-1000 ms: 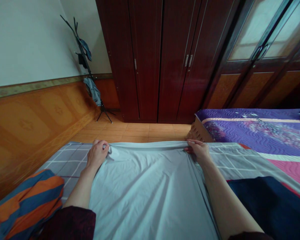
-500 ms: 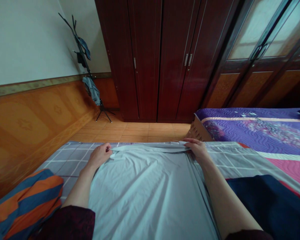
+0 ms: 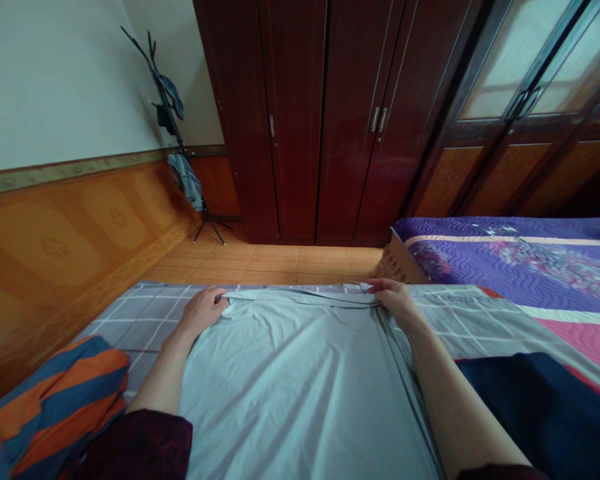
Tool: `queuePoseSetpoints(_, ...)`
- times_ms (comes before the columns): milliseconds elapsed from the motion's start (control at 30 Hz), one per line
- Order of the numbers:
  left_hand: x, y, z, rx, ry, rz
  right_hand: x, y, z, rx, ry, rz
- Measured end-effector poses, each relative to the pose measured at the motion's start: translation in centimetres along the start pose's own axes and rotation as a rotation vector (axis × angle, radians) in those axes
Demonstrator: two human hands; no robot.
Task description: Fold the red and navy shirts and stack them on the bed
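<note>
A light grey-blue cloth (image 3: 290,380) lies spread over a checked bed sheet (image 3: 455,313), with soft wrinkles across it. Its far edge is folded in a narrow band. My left hand (image 3: 204,310) pinches the far left corner of this cloth, fingers closed. At the far right corner my right hand (image 3: 393,297) grips the same edge between thumb and fingers.
An orange and blue striped cloth (image 3: 70,393) lies at the left, a dark blue cloth (image 3: 535,407) at the right. Beyond are a purple bedspread (image 3: 480,257), a dark red wardrobe (image 3: 290,133) and a coat stand (image 3: 173,120).
Both hands keep hold of the cloth's far corners, almost in the same place. The folded band along the far edge has shifted slightly, and the view has moved a little.
</note>
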State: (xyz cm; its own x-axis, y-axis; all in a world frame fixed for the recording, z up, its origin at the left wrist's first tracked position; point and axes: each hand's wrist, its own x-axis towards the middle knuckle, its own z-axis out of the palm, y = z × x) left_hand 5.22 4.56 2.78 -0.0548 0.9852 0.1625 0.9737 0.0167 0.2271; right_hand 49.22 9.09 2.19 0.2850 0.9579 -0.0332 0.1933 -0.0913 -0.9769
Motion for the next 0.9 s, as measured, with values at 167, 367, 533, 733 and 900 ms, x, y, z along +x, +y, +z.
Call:
queuePoseSetpoints(167, -0.1, -0.1, 0.0, 0.047, 0.015, -0.068, 0.8, 1.0, 0.0, -0.051, -0.006, -0.013)
queuePoseSetpoints(367, 0.1, -0.5, 0.0, 0.074, 0.030, -0.146, 1.6, 2.0, -0.2, -0.076, 0.103, -0.020)
queuePoseSetpoints(533, 0.0, -0.2, -0.1, 0.069, 0.038, -0.148, 1.2, 1.5, -0.2, -0.070, 0.052, -0.030)
queuePoseSetpoints(733, 0.1, -0.1, 0.0, 0.044, 0.060, -0.126, 0.7, 0.8, 0.0, -0.051, 0.011, -0.029)
queuePoseSetpoints(900, 0.3, -0.5, 0.4, 0.019, 0.093, -0.112, 0.8, 0.7, 0.1, -0.048, 0.075, -0.011)
